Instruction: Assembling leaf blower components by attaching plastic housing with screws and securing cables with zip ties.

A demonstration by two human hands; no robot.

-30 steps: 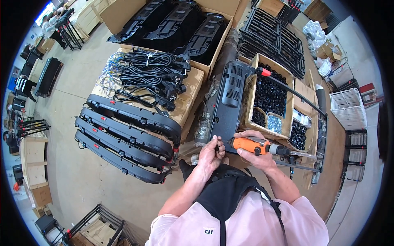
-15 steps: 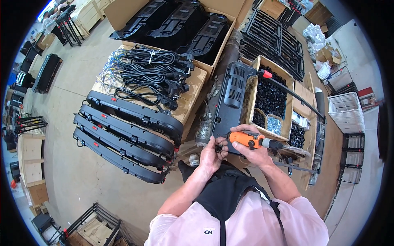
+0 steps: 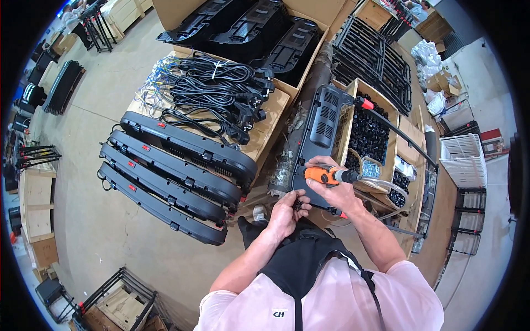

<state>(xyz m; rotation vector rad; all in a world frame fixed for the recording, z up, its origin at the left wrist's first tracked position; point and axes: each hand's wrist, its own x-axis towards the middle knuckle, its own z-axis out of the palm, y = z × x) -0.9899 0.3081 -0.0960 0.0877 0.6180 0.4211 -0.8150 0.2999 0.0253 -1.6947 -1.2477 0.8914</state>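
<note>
An orange power screwdriver [image 3: 327,175] is gripped in the right hand [image 3: 337,190], its forearm angled up from below, against the near end of a black panel [image 3: 319,138] on the worktop, while small dark parts are pinched in the curled left hand [image 3: 287,209] just beside it, and three black panels [image 3: 171,171] are stacked to the left.

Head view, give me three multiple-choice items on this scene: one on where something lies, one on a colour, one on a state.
1. Where does the bundle of black power cords lie?
A. on a cardboard box
B. on the floor
C. in the person's lap

2. What colour is the body of the power screwdriver?
A. blue
B. orange
C. green

3. How is the right hand?
A. open and empty
B. closed on the screwdriver
C. flat on the floor

Answers:
1 A, the cords rest on the brown box top.
2 B, its body shows bright orange.
3 B, the fingers wrap round the tool over the black panel.
</note>
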